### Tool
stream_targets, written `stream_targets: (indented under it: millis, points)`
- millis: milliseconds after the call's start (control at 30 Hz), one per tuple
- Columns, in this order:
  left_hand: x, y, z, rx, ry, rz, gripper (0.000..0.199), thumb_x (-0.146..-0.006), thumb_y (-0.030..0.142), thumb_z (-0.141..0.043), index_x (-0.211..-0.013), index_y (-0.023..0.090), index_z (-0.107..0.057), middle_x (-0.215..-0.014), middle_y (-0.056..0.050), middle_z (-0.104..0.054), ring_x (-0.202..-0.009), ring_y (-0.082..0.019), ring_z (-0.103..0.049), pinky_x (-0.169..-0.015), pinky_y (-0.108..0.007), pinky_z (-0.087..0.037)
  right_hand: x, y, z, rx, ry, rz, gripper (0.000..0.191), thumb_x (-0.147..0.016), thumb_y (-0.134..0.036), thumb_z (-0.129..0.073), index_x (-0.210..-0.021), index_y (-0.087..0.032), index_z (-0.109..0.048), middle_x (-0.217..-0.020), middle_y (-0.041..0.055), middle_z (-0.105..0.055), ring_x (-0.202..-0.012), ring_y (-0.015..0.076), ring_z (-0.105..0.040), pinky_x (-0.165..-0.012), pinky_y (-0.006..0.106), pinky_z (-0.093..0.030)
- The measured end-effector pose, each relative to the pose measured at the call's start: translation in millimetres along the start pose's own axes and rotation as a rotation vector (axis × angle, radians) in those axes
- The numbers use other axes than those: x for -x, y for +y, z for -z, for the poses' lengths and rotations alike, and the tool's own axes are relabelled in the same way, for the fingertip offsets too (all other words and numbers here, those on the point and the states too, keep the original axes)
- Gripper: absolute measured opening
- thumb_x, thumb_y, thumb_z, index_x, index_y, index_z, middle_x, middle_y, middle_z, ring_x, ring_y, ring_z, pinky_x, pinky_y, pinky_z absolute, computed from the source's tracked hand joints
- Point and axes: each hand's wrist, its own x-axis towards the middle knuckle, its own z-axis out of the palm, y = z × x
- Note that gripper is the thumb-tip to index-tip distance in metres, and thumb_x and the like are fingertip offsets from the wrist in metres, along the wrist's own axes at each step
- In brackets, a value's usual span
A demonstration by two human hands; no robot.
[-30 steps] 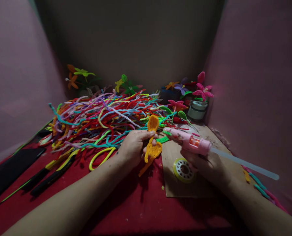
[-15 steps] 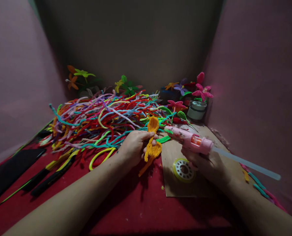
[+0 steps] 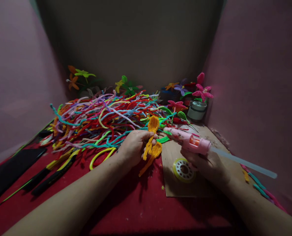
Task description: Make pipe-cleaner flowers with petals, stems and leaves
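Between the thumb and fingers of my left hand (image 3: 133, 147) are orange pipe-cleaner petals (image 3: 153, 124), one loop pointing up and another hanging below with loose ends. My right hand (image 3: 206, 165) is wrapped round the handle of a pink hot glue gun (image 3: 196, 141). Its nozzle points left at the petals, a small gap away. A long translucent glue stick (image 3: 245, 163) sticks out of the gun's back. Below the gun a roll of yellow tape (image 3: 184, 170) lies on a brown board (image 3: 172, 188).
A large heap of coloured pipe cleaners (image 3: 106, 114) covers the table's back. Pliers (image 3: 55, 170), yellow-handled scissors (image 3: 97, 159) and a black flat case (image 3: 15, 170) lie left. Pipe-cleaner flowers (image 3: 202, 91) stand behind, one in a white pot (image 3: 197, 110). Walls enclose the sides.
The glue gun has shifted slightly left, its nozzle a little nearer the petals. My left hand and the petals have hardly moved.
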Motion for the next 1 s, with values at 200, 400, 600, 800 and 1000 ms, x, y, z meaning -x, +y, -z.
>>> stream_targets:
  millis: [200, 400, 600, 800, 1000]
  points:
    - [-1.1, -0.9, 1.1, -0.004, -0.003, -0.011, 0.013, -0.068, 0.015, -0.054, -0.056, 0.012, -0.058, -0.047, 0.001, -0.052, -0.033, -0.006, -0.043, -0.033, -0.018, -0.034, -0.1, -2.7, -1.1, -0.069, -0.056, -0.042, 0.045, -0.083, -0.023, -0.049, -0.127, -0.028, -0.048, -0.129, 0.0004, -0.053, -0.119, 0.0265, -0.047, -0.099, 0.042, -0.040]
    - [-0.3, -0.3, -1.0, -0.030, 0.004, -0.023, 0.014, -0.069, 0.014, -0.053, -0.056, 0.011, -0.057, -0.046, 0.001, -0.051, -0.033, -0.006, -0.042, -0.033, -0.017, -0.033, 0.8, -4.5, 2.3, -0.010, -0.118, -0.115, 0.048, -0.083, -0.024, -0.050, -0.130, -0.028, -0.045, -0.114, 0.0021, -0.063, -0.091, 0.0246, -0.064, -0.077, 0.037, -0.054]
    - [0.6, 0.8, -1.6, -0.022, 0.015, -0.005, 0.012, -0.069, 0.015, -0.053, -0.058, 0.011, -0.057, -0.047, 0.001, -0.052, -0.033, -0.007, -0.042, -0.033, -0.018, -0.033, 0.0, -3.5, 2.3, -0.048, -0.134, -0.075, 0.046, -0.085, -0.026, -0.048, -0.130, -0.030, -0.045, -0.107, 0.0029, -0.066, -0.103, 0.0256, -0.060, -0.086, 0.038, -0.051]
    - [-0.7, -0.8, 0.7, -0.001, 0.000, -0.015, 0.013, -0.069, 0.016, -0.053, -0.058, 0.011, -0.058, -0.047, 0.000, -0.052, -0.033, -0.007, -0.042, -0.034, -0.019, -0.034, -0.5, -3.4, 4.1, -0.017, -0.138, -0.055, 0.046, -0.085, -0.024, -0.047, -0.131, -0.030, -0.043, -0.108, 0.0017, -0.066, -0.110, 0.0267, -0.056, -0.091, 0.043, -0.049]
    - [-1.7, -2.0, 1.2, -0.018, -0.004, -0.027, 0.013, -0.069, 0.015, -0.053, -0.059, 0.011, -0.058, -0.049, 0.000, -0.053, -0.036, -0.006, -0.045, -0.036, -0.017, -0.035, -1.2, -3.8, 1.2, 0.001, -0.027, 0.012, 0.045, -0.083, -0.019, -0.049, -0.127, -0.028, -0.049, -0.129, 0.0007, -0.053, -0.121, 0.0259, -0.046, -0.100, 0.042, -0.040]
